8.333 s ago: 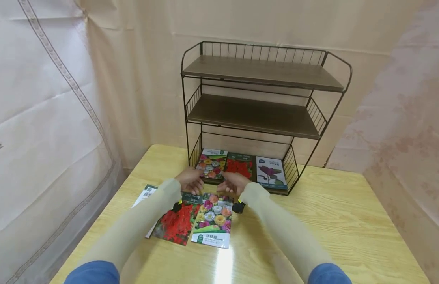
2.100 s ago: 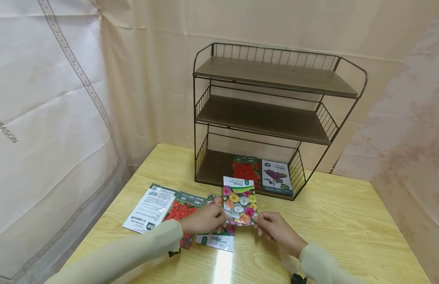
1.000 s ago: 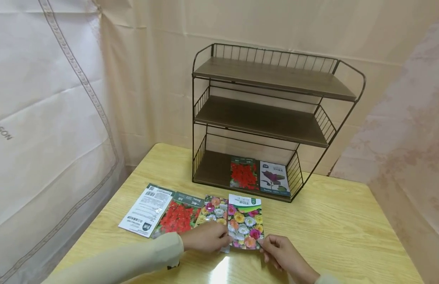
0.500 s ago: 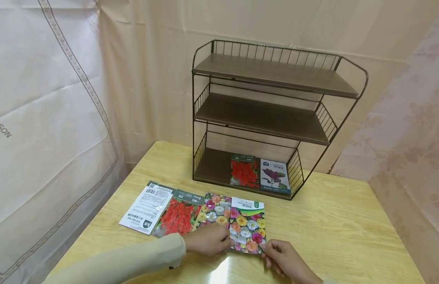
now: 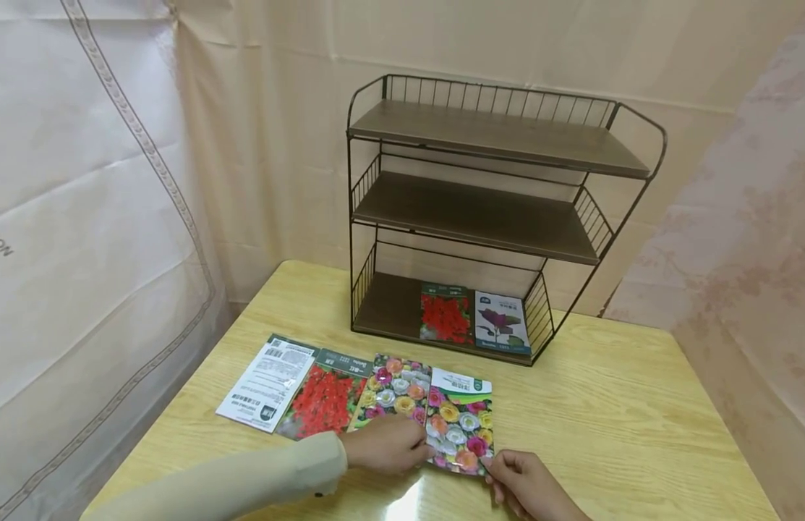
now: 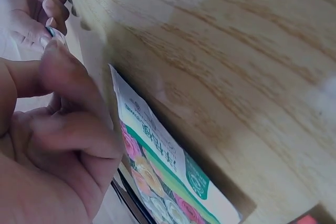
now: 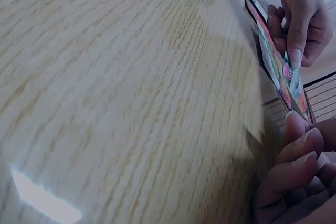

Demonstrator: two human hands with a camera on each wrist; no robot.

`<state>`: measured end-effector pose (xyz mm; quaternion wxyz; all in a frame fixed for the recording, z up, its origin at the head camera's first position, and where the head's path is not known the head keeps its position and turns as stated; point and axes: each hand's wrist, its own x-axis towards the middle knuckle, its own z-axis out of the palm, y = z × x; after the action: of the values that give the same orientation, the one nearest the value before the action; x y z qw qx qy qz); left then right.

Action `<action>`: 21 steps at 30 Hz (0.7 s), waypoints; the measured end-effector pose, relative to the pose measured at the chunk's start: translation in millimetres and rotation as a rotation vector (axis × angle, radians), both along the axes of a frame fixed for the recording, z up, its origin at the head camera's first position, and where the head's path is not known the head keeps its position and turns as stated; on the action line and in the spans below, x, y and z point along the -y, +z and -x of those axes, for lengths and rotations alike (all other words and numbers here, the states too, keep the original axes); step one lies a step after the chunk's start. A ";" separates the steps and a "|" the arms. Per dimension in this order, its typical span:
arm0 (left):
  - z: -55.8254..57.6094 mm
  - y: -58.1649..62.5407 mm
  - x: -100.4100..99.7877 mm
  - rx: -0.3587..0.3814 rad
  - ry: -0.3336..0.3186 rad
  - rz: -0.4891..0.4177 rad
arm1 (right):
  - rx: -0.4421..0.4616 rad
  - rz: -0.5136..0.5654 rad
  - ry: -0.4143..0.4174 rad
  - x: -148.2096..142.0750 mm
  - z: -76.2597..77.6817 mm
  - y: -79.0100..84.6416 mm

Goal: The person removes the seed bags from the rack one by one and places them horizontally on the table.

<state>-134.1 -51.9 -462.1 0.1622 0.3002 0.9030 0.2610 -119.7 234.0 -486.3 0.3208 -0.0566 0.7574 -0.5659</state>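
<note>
A seed packet with mixed-colour flowers [image 5: 459, 420] is pinched at its near corners by both hands, low over the table. My left hand [image 5: 390, 443] has its thumb and curled fingers on the left corner; my right hand [image 5: 526, 483] pinches the right one. Just left lies a matching flower packet [image 5: 395, 387], partly covered by the left hand; its printed end [image 6: 173, 150] shows in the left wrist view. Further left are a red-flower packet [image 5: 325, 398] and a white packet [image 5: 268, 383] with printed text and a barcode. In the right wrist view, the right fingertips [image 7: 295, 121] grip the packet edge.
A dark three-tier rack [image 5: 474, 199] stands at the back of the wooden table [image 5: 604, 405]. On its bottom shelf lie another red-flower packet [image 5: 446, 317] and a purple-plant packet [image 5: 500, 320] at the right. Cloth hangs behind and at both sides.
The held packet came off the bottom shelf's left part, then moved toward the person and slightly right, beside the matching packet. Both hands moved with it and keep their pinch.
</note>
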 end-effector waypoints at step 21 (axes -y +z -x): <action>2.6 -6.5 -9.0 -0.012 -0.036 0.009 | 0.020 -0.179 0.100 -12.3 1.2 2.9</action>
<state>-136.7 -42.9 -468.6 0.1630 0.3174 0.8994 0.2524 -120.9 246.3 -483.4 0.3602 -0.0598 0.7979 -0.4797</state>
